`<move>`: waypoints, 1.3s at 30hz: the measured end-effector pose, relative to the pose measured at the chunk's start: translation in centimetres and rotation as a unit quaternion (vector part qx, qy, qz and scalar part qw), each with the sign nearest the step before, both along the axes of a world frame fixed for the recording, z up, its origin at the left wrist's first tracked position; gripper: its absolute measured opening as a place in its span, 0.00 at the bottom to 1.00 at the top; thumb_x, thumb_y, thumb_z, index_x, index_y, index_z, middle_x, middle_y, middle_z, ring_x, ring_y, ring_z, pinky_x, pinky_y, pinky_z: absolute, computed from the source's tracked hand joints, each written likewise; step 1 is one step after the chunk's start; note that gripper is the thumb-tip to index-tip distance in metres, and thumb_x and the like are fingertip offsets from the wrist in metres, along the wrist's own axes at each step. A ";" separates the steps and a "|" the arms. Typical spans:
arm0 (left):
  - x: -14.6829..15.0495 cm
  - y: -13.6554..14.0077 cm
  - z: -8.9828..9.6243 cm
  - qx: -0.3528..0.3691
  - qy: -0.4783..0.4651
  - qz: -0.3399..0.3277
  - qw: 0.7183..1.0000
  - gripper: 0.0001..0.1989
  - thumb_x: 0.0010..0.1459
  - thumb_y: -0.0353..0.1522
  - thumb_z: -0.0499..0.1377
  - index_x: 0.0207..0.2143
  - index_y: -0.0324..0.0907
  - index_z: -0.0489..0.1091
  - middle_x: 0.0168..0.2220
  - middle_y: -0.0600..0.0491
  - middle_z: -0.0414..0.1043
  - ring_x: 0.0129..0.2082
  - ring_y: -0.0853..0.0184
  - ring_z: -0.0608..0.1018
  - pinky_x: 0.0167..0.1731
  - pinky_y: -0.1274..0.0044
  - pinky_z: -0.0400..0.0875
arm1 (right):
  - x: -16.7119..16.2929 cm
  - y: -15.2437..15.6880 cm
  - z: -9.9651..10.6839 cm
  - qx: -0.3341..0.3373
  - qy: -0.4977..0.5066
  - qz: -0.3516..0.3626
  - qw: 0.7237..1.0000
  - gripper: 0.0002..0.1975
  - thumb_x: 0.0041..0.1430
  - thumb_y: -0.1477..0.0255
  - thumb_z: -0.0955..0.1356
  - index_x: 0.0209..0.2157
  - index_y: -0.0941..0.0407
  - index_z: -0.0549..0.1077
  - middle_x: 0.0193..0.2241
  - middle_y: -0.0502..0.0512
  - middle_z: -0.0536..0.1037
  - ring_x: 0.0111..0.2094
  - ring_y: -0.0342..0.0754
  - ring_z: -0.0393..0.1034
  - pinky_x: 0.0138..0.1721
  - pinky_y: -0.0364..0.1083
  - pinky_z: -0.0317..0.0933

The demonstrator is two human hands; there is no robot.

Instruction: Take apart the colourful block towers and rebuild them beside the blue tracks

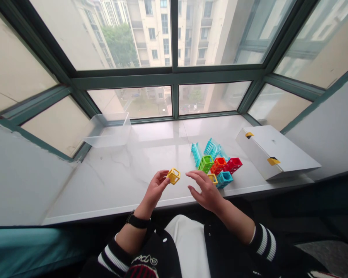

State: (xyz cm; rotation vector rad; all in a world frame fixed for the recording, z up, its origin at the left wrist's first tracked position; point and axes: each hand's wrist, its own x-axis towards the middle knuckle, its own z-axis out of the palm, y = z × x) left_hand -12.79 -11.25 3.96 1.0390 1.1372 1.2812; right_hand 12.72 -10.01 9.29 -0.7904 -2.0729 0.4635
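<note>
The left hand (156,188) pinches a yellow cube (174,177) in its fingers above a pale windowsill (127,173), at ten o'clock from the right hand (204,191), whose parted fingers look empty, coloured blocks (219,166) at its one o'clock, a light edge grip likely steadying the cube best.

White box (282,148); window frame (133,79); tree (120,44) outside

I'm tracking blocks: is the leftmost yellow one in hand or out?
In hand: the left hand pinches the yellow block between thumb and fingers.
</note>
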 end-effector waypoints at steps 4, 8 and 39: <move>1.4 -1.0 2.5 -0.010 -0.109 -0.025 0.994 0.20 0.62 0.44 0.70 0.50 0.44 0.74 0.49 0.47 0.80 0.49 0.60 0.81 0.51 0.68 0.75 | -1.1 0.1 -0.1 -0.009 -0.013 0.029 0.999 0.32 0.68 0.69 0.72 0.70 0.47 0.64 0.62 0.63 0.73 0.64 0.60 0.69 0.63 0.62 0.70; 2.2 -1.4 3.1 -0.012 -0.155 -0.041 0.987 0.17 0.63 0.43 0.70 0.48 0.44 0.74 0.49 0.49 0.80 0.49 0.61 0.81 0.51 0.69 0.75 | -1.4 0.0 -0.1 -0.011 -0.005 0.033 0.999 0.31 0.68 0.68 0.72 0.70 0.45 0.65 0.62 0.62 0.72 0.63 0.60 0.70 0.63 0.62 0.70; 3.8 -1.2 3.2 -0.049 -0.220 -0.161 0.961 0.21 0.63 0.46 0.69 0.52 0.46 0.75 0.50 0.46 0.79 0.46 0.59 0.81 0.50 0.65 0.77 | 0.4 0.5 0.2 -0.106 0.086 0.023 0.990 0.20 0.65 0.62 0.75 0.56 0.49 0.74 0.50 0.59 0.81 0.53 0.58 0.78 0.56 0.57 0.73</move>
